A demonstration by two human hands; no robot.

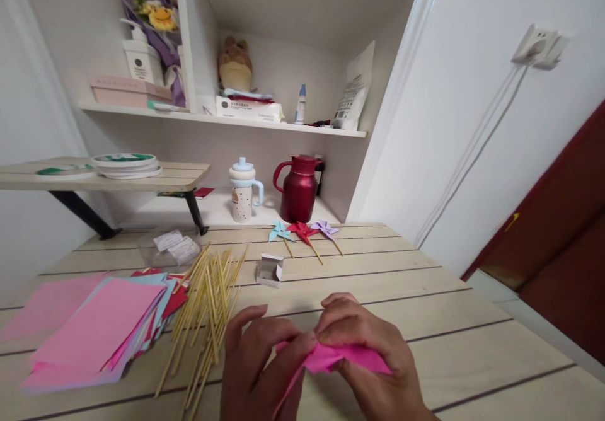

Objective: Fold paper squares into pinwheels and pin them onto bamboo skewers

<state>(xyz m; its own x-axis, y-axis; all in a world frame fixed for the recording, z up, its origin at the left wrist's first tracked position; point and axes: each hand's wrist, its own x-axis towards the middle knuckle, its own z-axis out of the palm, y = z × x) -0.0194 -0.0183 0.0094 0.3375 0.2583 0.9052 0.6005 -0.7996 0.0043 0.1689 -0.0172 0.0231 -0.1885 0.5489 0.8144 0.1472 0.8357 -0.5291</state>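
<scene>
Both my hands hold one folded sheet of bright pink paper (331,358) just above the wooden table (463,345), near its front edge. My left hand (258,361) pinches the sheet's left side, with a loose corner hanging down below it. My right hand (368,351) curls over the right side, fingers pressed on the fold. To the left lie a heap of thin bamboo sticks (208,307) and a stack of pink, blue and red paper squares (99,329).
Three finished paper pinwheels, blue (280,232), red (300,229) and purple (325,227), lie at the table's back. A small open box (269,270) and a clear plastic bag (170,247) sit nearby. A red jug (299,188) and a lidded cup (242,191) stand behind.
</scene>
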